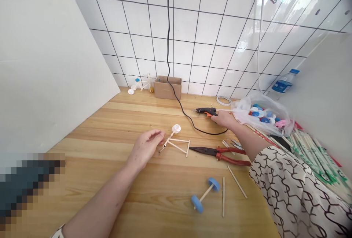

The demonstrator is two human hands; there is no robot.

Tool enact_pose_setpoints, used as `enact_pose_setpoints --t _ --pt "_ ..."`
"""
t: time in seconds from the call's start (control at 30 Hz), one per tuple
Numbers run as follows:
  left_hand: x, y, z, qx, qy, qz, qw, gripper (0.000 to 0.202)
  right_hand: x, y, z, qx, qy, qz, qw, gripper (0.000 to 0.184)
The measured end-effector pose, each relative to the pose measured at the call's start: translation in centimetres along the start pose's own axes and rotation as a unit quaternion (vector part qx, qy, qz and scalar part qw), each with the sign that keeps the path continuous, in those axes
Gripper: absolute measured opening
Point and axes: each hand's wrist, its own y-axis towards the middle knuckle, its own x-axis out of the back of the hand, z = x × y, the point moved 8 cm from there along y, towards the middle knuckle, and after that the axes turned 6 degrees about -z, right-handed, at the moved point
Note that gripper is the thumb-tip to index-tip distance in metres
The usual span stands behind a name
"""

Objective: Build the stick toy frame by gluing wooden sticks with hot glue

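My left hand (145, 146) rests by a small frame of thin wooden sticks (178, 145), its fingers loosely stretched and their tips beside the frame's upper stick. A white bottle cap wheel (176, 128) sits at the frame's far end. My right hand (226, 119) is closed around the handle of a black glue gun (205, 110) with an orange trigger; its nozzle points left. Nearer me lie red-handled long-nose pliers (217, 152), and below them a stick axle with two blue cap wheels (205, 195).
Loose sticks (223, 197) lie at the lower right. Wrapped stick bundles (313, 153) and a bag of bottle caps (258, 115) fill the right side. A cardboard box (167, 88) stands against the tiled wall. A black cord (180, 103) crosses the table.
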Motion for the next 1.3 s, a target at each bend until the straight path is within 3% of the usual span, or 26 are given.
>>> enact_pose_setpoints --t 0.13,0.37,0.5,0.6,0.77,0.87,0.97,1.1,1.3 --pt "0.1 -0.1 0.0 0.001 -0.002 -0.001 1.000 0.033 1.4 -0.6 0.1 -0.004 0.072 -0.038 0.997 0.013" --pt "0.1 0.0 0.2 0.004 -0.013 0.001 1.000 0.036 8.5 -3.3 0.5 0.016 0.157 -0.213 0.964 0.023" --pt "0.3 0.2 0.4 0.003 -0.018 -0.008 1.000 0.037 10.7 -4.8 0.0 0.040 0.199 -0.267 0.942 0.021" --pt "0.3 0.3 0.5 0.004 -0.024 -0.010 1.000 0.036 10.4 -5.8 -0.1 0.073 0.239 -0.268 0.930 0.026" --pt "0.2 0.4 0.8 0.005 -0.027 -0.007 1.000 0.036 8.4 -6.8 0.8 0.128 0.310 -0.188 0.923 0.022" --pt "0.2 0.5 1.0 0.013 -0.016 -0.005 1.000 0.037 8.3 -7.3 1.2 0.143 0.417 -0.141 0.886 0.019" --pt "0.1 0.6 1.2 0.021 -0.005 -0.002 1.000 0.038 8.4 -7.6 1.3 0.150 0.480 -0.100 0.858 0.030" --pt "-0.1 0.4 1.2 0.023 0.000 0.006 1.000 0.039 7.6 -7.7 1.4 0.178 0.439 -0.067 0.878 0.040" --pt "-0.1 0.2 1.1 0.027 0.023 0.008 0.999 0.037 6.0 -7.2 1.2 0.196 0.267 -0.099 0.938 0.024"
